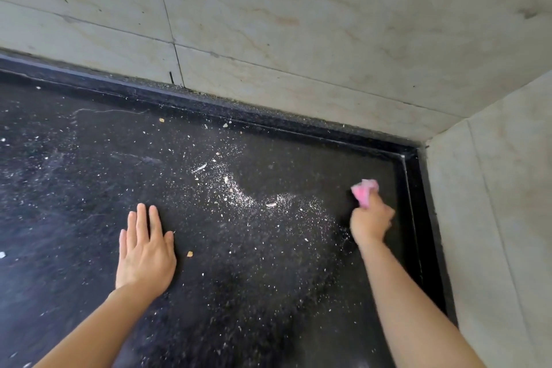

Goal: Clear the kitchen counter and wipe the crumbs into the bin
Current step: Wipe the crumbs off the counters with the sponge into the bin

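- A crumpled pink cloth (365, 190) is bunched in the right hand (371, 222), whose fingers are curled tight around it; the cloth pokes out past the knuckles and sits near the right rear corner of the counter.
- Pale white crumbs and powder (239, 188) lie scattered over the black speckled stone counter (89, 173), thickest in a curved streak just left of the cloth.
- A few larger tan crumbs (189, 254) sit among them, one just beside the left hand.
- The left hand (145, 251) lies flat on the counter, palm down, fingers straight and together, holding nothing.
- A raised black lip (209, 104) edges the counter at the back and the right.
- Beige marble-look wall tiles (298, 24) rise behind it.
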